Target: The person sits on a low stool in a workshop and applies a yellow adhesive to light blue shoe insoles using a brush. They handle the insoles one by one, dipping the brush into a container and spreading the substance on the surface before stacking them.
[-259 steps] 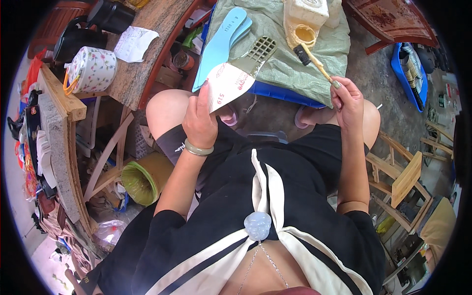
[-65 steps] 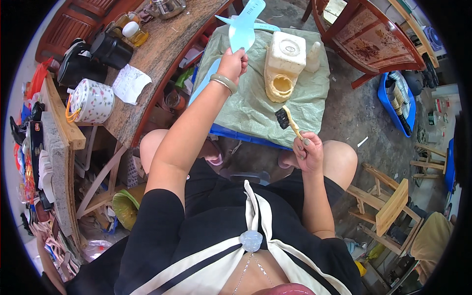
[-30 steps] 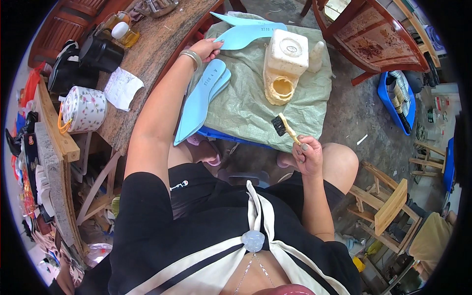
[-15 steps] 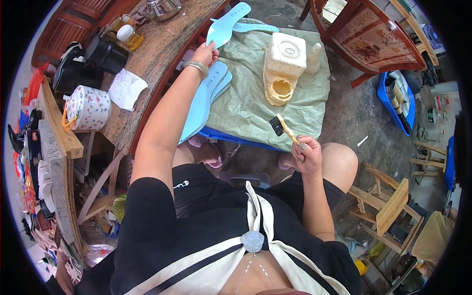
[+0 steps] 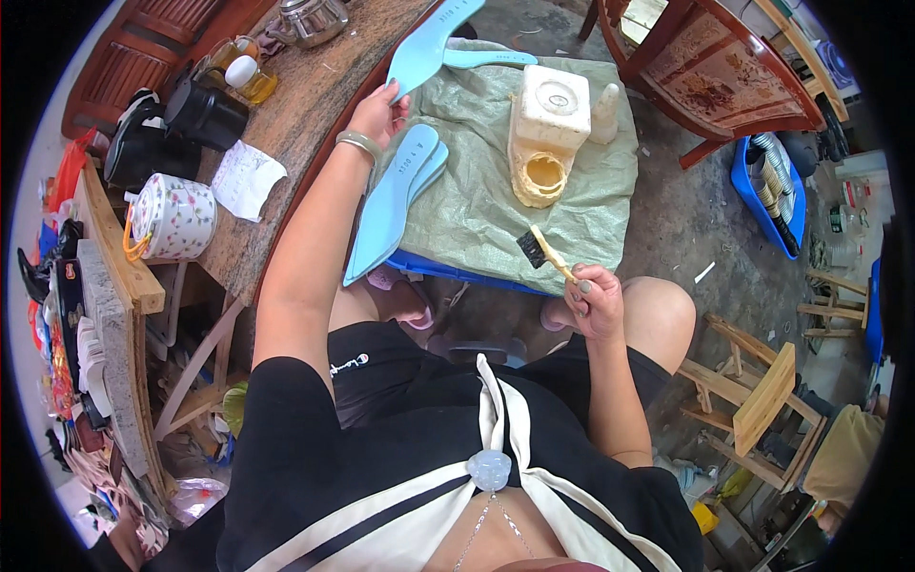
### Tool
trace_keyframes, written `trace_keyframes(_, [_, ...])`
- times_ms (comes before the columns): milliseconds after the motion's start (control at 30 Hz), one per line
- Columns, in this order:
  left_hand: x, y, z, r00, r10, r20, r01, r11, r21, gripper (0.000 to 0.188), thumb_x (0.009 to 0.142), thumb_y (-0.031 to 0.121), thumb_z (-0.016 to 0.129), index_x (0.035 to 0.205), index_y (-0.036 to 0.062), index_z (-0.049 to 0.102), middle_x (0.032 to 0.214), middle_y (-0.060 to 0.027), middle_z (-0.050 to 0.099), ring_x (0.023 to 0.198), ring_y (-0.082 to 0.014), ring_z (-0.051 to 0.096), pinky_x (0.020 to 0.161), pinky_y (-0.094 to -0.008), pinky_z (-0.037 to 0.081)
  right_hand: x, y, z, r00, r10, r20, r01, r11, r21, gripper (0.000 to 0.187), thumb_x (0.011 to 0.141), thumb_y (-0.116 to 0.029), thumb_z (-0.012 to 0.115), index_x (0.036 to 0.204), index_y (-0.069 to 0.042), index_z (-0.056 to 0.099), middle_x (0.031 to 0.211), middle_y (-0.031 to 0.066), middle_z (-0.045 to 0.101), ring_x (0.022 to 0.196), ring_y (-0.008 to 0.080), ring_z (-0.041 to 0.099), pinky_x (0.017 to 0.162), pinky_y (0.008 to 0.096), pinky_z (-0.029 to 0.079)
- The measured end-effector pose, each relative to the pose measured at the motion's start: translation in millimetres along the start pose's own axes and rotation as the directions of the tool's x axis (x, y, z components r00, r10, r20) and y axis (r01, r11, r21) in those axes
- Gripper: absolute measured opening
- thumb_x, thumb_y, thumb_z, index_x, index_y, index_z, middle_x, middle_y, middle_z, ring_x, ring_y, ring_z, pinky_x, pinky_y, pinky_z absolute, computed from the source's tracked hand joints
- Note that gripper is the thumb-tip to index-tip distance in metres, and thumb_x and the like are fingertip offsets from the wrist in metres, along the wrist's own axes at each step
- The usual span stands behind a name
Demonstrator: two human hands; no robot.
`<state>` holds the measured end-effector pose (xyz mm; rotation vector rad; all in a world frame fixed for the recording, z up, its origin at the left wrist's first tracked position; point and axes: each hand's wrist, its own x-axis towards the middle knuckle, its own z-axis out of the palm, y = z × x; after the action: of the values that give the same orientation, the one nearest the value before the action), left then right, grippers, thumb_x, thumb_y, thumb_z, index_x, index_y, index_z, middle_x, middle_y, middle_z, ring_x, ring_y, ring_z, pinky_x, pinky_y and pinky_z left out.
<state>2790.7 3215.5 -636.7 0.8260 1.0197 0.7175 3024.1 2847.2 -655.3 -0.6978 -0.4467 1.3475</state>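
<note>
My left hand (image 5: 379, 116) is stretched over the far left of the low table, its fingers closed on the near end of a light blue insole (image 5: 426, 48). A stack of similar blue insoles (image 5: 389, 214) lies nearer me on the table's left edge. Beyond, another blue insole (image 5: 489, 59) lies flat, partly behind the held one. In my right hand (image 5: 596, 303), near my right knee, is a small brush (image 5: 545, 255) with black bristles and a yellowish handle, bristles pointing up and left. A whitish, crusted container (image 5: 550, 119) with a round opening stands past the brush.
A greenish cloth (image 5: 457, 210) covers the low table. Along the left runs a stone-topped counter (image 5: 315, 95) with a floral pot (image 5: 173, 217), paper (image 5: 246, 181) and a black container (image 5: 205, 112). At right are a wooden chair (image 5: 715, 76), a blue bin (image 5: 762, 200) and a wooden stool (image 5: 753, 400).
My left hand has drawn back slightly toward me and to the left, bringing the held insole with it. My right hand and the brush have barely moved.
</note>
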Motion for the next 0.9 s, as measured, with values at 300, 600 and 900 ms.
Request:
trace_keyframes(300, [25.3,8.3,28.5,0.999,0.028,-0.024,-0.026,0.997,0.073,0.012,0.099,0.026,0.046,0.104,0.0156,0.051,0.082,0.0033,0.056,0.069,-0.0075,0.05,0.06,-0.0228,0.04,0.5,0.7,4.1,1.0,0.007,0.009,-0.007,1.0,-0.009,0.014,0.081,-0.001,0.063,0.095,0.003,0.064,0.073,0.006,0.054,0.049,0.0058,0.041,0.044,0.0179,0.033])
trace_keyframes(600, [44.7,-15.4,16.9,0.982,-0.172,-0.08,0.185,0.958,0.218,0.019,0.096,0.025,0.052,0.105,0.0093,0.056,0.086,-0.0017,0.063,0.067,-0.0078,0.055,0.057,-0.0218,0.045,0.3,-0.4,1.5,1.0,-0.007,0.008,0.007,1.0,-0.009,0.015,0.082,-0.002,0.064,0.096,0.003,0.064,0.072,0.0053,0.054,0.049,0.006,0.041,0.044,0.0182,0.032])
trace_keyframes(900, [40.3,-9.4,20.8,0.987,-0.128,-0.097,0.15,0.946,0.287,0.026,0.093,0.032,0.057,0.102,0.0072,0.056,0.082,-0.0006,0.059,0.066,-0.008,0.055,0.056,-0.0205,0.044,0.8,0.8,1.1,1.0,0.008,-0.011,-0.009,1.0,-0.022,0.015,0.082,-0.002,0.063,0.095,0.004,0.064,0.072,0.0056,0.054,0.048,0.006,0.041,0.043,0.0187,0.031])
